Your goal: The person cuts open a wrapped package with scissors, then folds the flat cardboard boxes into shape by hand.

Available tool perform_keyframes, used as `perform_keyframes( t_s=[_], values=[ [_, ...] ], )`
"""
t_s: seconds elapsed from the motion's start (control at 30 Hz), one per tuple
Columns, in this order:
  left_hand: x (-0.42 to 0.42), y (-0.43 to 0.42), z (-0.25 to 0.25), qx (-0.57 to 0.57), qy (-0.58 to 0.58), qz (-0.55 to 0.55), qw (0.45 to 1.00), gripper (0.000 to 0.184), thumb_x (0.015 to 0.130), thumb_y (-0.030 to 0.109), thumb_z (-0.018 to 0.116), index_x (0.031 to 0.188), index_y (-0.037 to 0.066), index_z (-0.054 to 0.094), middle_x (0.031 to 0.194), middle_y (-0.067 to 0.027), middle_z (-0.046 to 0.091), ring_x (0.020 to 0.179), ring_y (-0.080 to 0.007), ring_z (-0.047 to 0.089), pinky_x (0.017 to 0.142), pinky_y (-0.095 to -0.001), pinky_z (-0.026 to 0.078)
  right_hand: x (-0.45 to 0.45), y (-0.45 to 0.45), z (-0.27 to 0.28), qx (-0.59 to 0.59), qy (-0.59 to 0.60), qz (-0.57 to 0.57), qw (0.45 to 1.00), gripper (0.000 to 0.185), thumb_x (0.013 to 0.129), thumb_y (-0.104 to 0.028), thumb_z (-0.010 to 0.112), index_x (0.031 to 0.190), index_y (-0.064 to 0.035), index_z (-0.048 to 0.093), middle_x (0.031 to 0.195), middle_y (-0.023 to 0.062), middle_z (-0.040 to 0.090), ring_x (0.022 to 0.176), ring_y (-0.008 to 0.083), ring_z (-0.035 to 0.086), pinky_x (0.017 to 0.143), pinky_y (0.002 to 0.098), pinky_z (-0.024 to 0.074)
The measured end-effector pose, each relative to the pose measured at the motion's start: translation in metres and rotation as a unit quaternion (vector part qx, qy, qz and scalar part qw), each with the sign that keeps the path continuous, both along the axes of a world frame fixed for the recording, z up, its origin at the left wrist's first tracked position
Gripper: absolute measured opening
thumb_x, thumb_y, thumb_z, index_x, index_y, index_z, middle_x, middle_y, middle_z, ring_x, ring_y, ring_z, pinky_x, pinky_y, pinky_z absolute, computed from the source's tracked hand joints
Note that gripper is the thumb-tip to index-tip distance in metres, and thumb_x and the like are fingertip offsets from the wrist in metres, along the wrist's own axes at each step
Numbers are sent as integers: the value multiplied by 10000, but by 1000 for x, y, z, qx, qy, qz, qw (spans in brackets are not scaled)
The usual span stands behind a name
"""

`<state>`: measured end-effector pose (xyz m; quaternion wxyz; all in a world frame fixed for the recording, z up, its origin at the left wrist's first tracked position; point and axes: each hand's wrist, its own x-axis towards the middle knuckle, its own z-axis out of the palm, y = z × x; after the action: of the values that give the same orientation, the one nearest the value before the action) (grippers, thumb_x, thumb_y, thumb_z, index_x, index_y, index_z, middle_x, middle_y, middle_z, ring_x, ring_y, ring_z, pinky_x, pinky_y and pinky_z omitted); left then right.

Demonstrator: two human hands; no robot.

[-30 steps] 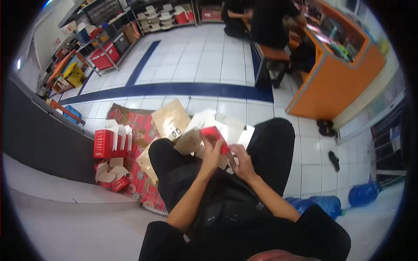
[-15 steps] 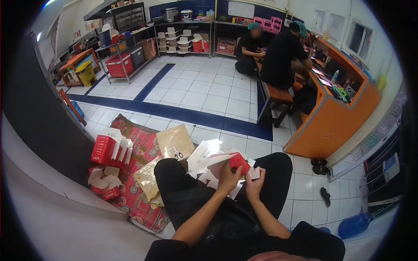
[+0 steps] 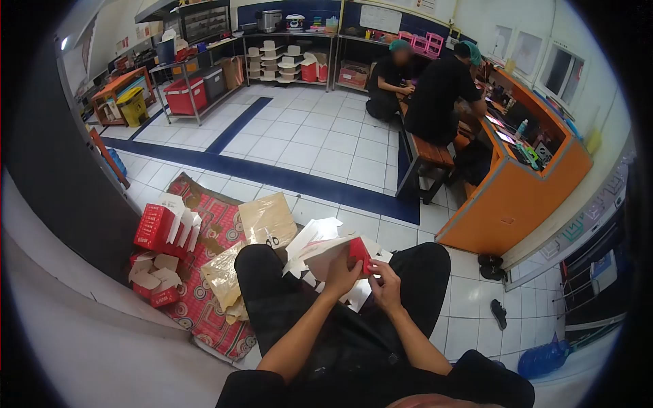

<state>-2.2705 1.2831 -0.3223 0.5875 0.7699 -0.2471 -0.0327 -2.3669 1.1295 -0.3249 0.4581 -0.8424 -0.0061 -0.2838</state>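
Above my lap, a partly folded red and white cardboard box [image 3: 358, 250] is held between my two hands. My left hand [image 3: 342, 273] grips its near left side, with the fingers partly hidden by the card. The fingers of my right hand [image 3: 385, 280] pinch the red lower right edge. Below and behind it, white cardboard sheets [image 3: 313, 238] rest across my legs. Folded red boxes [image 3: 155, 228] stand nested on the patterned mat at the left, with more opened red boxes [image 3: 163, 285] in front of them.
Brown taped packages [image 3: 267, 219] lie on the red mat [image 3: 204, 326] beside my left knee, with scissors [image 3: 273, 241] on one. Two people sit on a wooden bench [image 3: 433, 156] by an orange counter [image 3: 524, 197]. Shoes [image 3: 498, 314] and a blue water jug [image 3: 544, 359] are at the right.
The box has turned in my hands, its red side now more upright. My right hand has shifted left from a white flap onto the red edge. The view has shifted slightly.
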Motion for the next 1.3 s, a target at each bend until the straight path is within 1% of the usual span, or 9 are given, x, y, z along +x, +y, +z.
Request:
perform_keyframes(
  t_s=[0.4,0.47,0.6,0.67,0.7,0.77,0.9,1.1,1.3],
  values=[
    [-8,-9,0,-86,76,-33,993,578,1030,31,663,1552,2,415,1238,-226,724,1102,-320,770,918,-424,640,-1,-9,-3,48,28,-8,998,259,922,44,766,1179,20,775,1326,143,721,1045,203,783,758,296,683],
    [-12,-16,-13,-72,79,-25,994,600,1040,27,648,1578,11,380,1243,-220,715,1095,-322,769,923,-424,638,0,-11,-11,206,39,-1,978,207,933,8,796,1138,35,791,1369,146,708,1058,214,778,743,292,686],
    [-15,-26,-24,-51,-3,-48,998,546,1050,22,624,1546,13,396,1262,-218,696,1138,-316,754,950,-406,623,0,-14,-10,255,47,-27,965,236,947,-41,813,1176,11,792,1369,137,718,1043,212,772,740,289,676],
    [-16,-25,-18,-50,24,-45,997,529,1052,24,623,1532,11,402,1272,-220,689,1161,-310,747,956,-401,618,2,-17,-7,342,124,7,931,196,993,-41,774,1173,37,774,1431,161,677,1091,200,752,881,312,642],
    [-16,-21,-14,-96,44,-64,992,494,1055,46,626,1504,6,423,1258,-224,683,1146,-324,747,939,-420,612,3,-20,-14,342,126,7,931,196,993,-41,774,1173,37,774,1431,161,677,1091,200,752,881,312,642],
    [-14,-14,-6,-142,63,-85,984,462,1059,68,629,1477,2,445,1244,-229,677,1131,-338,748,922,-439,605,11,-25,-29,22,-3,-15,1000,243,1000,-163,796,1204,-32,779,1311,105,760,1167,175,710,940,338,581],
    [-11,-6,0,-17,-122,-60,991,279,1047,118,605,1299,0,575,1183,-260,652,983,-469,691,826,-517,570,9,-24,-34,222,77,48,971,325,1047,-136,691,1357,-45,664,1316,94,708,1228,248,676,1014,381,531],
    [5,1,-22,153,-187,-145,960,259,1035,146,586,1267,54,656,1094,-195,721,954,-441,708,816,-541,563,5,-14,-17,29,48,-1,998,378,1087,-35,582,1464,-28,567,1430,158,579,1214,239,669,977,357,558],
    [14,19,-15,255,-216,-167,928,281,1042,180,578,1280,129,718,1106,-135,755,988,-379,730,852,-531,534,4,-19,-21,61,58,-35,996,427,1085,-56,581,1512,-74,587,1333,188,571,1024,251,730,888,330,574]
  ],
)
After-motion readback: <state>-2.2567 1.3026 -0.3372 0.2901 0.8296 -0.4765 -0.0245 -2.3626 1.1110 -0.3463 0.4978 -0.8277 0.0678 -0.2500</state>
